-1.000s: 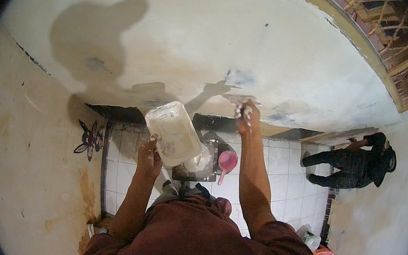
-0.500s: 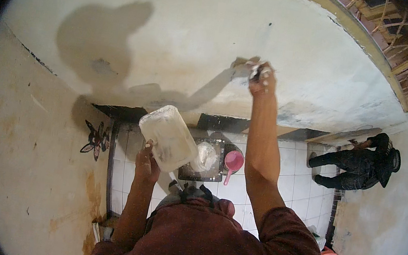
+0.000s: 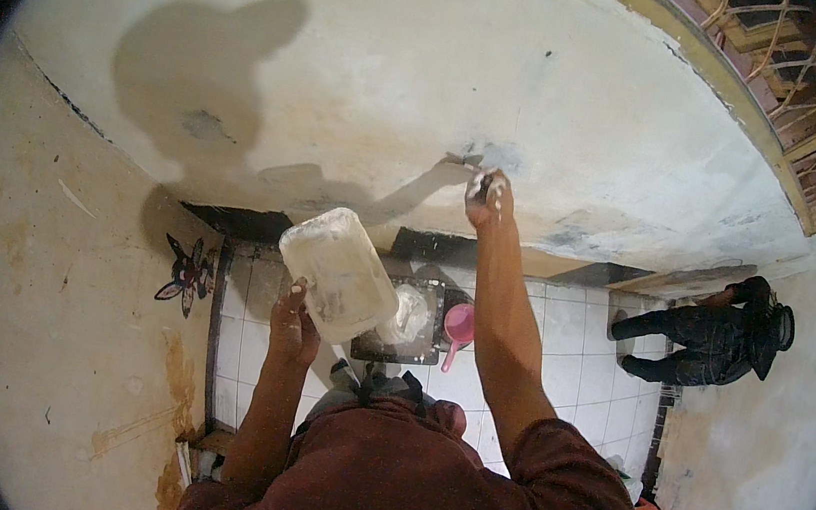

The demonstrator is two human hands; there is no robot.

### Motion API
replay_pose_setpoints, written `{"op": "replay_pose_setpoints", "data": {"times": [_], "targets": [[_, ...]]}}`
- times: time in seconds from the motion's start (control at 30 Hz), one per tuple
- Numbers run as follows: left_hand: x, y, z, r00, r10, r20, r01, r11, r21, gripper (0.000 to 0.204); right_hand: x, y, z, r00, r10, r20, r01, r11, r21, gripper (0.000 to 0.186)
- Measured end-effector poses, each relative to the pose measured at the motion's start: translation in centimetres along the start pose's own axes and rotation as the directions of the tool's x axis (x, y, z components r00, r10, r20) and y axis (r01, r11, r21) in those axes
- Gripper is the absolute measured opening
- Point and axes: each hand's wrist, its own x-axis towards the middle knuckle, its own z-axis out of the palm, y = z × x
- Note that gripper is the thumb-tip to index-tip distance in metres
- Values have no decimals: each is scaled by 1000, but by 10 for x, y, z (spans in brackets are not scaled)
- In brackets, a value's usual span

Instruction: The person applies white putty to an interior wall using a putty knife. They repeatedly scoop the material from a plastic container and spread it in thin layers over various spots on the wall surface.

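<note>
A pale, translucent plastic tub (image 3: 341, 273), smeared with white paste inside, is tilted in front of me. My left hand (image 3: 294, 331) grips its lower left edge, thumb at the rim. My right hand (image 3: 492, 204) is reached out to the wall (image 3: 368, 79), closed around what looks like a putty knife (image 3: 482, 185) with a dark grip; its blade is mostly hidden. White paste coats the fingers. Just above that hand, a grey-blue patch (image 3: 492, 154) marks the cream wall.
Below the tub, a dark square stand (image 3: 397, 353) bears a whitish plastic bag (image 3: 409, 314). A pink dipper (image 3: 459, 323) lies beside it. At the right another person (image 3: 711, 335) stands by the wall. A dark flower-shaped ornament (image 3: 187, 275) is on the left wall.
My right hand has come down the wall and slightly left, leaving the grey-blue patch more exposed. The tub in my left hand stays almost where it was.
</note>
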Motion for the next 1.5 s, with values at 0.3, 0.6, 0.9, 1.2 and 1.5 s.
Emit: {"op": "replay_pose_setpoints", "data": {"times": [0.3,0.6,0.9,1.2,1.5], "targets": [[1,-3,-22,999,-18,-45,16,999,-40,42,-81,-47,178,979,-204,32,206,975,-84,14],[6,-6,-13,999,-27,-40,26,999,-18,40,-13,1,-13,991,118,-60,-121,991,-56,22],[1,-8,-19,997,36,-72,-41,997,-60,45,-70,-44,167,991,-122,60,130,981,-146,11],[6,-9,-23,998,-2,-59,-2,998,-59,47,-20,9,-11,998,48,-44,-48,999,-8,11],[-4,-6,-24,998,29,-54,-28,999,19,52,-50,-43,164,967,-207,145,235,948,-213,17]]}}
